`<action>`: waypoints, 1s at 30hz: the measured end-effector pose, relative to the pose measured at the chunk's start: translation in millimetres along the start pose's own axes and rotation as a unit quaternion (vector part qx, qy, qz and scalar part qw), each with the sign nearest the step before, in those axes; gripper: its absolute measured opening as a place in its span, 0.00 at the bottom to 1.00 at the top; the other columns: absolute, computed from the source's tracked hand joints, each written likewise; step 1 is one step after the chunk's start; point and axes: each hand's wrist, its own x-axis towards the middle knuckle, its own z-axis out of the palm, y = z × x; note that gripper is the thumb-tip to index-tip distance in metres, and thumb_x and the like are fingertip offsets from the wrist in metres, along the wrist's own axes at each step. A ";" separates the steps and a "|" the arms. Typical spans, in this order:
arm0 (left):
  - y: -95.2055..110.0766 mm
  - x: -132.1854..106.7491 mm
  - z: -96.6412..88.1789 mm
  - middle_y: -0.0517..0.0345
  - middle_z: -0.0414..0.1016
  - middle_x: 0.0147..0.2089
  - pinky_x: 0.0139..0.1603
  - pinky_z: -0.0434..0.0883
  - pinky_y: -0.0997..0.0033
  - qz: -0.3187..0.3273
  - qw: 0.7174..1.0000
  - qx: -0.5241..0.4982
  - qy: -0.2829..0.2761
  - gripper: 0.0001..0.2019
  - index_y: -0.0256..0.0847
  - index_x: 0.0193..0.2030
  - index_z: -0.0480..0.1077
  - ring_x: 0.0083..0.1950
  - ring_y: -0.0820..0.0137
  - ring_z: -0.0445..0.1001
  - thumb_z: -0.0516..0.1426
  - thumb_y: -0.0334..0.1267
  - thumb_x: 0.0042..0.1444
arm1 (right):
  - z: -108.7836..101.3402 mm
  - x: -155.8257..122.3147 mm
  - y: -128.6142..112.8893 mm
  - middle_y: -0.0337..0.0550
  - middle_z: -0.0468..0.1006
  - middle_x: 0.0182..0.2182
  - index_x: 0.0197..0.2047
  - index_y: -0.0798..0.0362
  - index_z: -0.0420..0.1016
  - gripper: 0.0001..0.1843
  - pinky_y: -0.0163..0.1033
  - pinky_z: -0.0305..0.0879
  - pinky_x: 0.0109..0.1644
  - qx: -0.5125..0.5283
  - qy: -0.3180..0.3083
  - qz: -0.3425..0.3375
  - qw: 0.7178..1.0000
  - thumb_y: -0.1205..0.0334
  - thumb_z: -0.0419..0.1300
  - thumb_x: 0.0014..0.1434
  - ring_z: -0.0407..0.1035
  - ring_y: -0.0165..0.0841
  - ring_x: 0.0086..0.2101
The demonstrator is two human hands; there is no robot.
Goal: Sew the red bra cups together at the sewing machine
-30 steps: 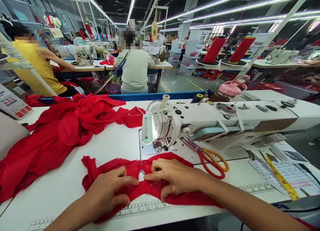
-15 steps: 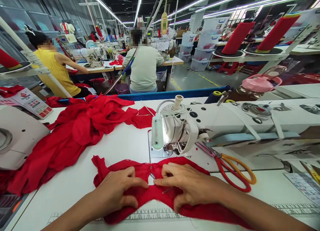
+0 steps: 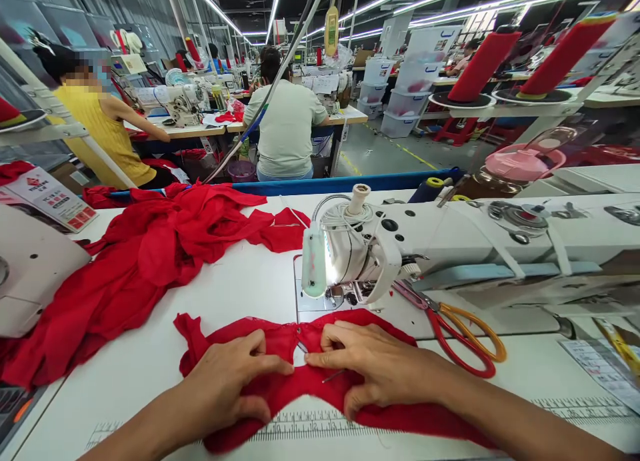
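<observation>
A piece of red fabric (image 3: 310,385) lies on the white table in front of the sewing machine (image 3: 350,261), with a small gap in its middle where the white surface shows. My left hand (image 3: 233,374) rests on the fabric's left part, fingers curled and gripping it. On the other side of the gap my right hand (image 3: 373,364) grips the cloth, its index finger pointing at the opening. A thin metal piece (image 3: 332,376) shows below that finger; its kind I cannot make out. The fingertips of both hands are partly hidden in the cloth.
Scissors (image 3: 465,334) with red and orange handles lie right of the fabric. A heap of red cloth (image 3: 165,241) covers the table's left side. A printed ruler (image 3: 305,426) runs along the front. Red thread cones (image 3: 485,64) stand at upper right. Two people sit at machines ahead.
The view has shifted slightly. Both hands keep the same hold on the red fabric, and the cloth lies almost the same.
</observation>
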 end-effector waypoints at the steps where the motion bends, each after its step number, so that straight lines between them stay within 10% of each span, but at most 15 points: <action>1: -0.5 0.4 0.3 0.62 0.67 0.46 0.38 0.60 0.70 -0.005 1.000 -0.003 -0.006 0.25 0.70 0.59 0.68 0.45 0.62 0.72 0.67 0.47 0.56 | -0.6 0.1 -0.2 0.41 0.70 0.48 0.65 0.38 0.67 0.34 0.36 0.55 0.35 0.001 -0.005 0.002 1.000 0.53 0.70 0.57 0.67 0.38 0.45; 30: -8.0 2.1 -2.7 0.64 0.64 0.46 0.40 0.60 0.68 -0.015 0.999 -0.025 -0.037 0.31 0.78 0.61 0.64 0.46 0.64 0.69 0.69 0.46 0.54 | -2.7 2.0 2.4 0.42 0.69 0.47 0.64 0.37 0.69 0.33 0.38 0.54 0.38 0.044 -0.035 0.023 0.998 0.48 0.70 0.57 0.65 0.39 0.45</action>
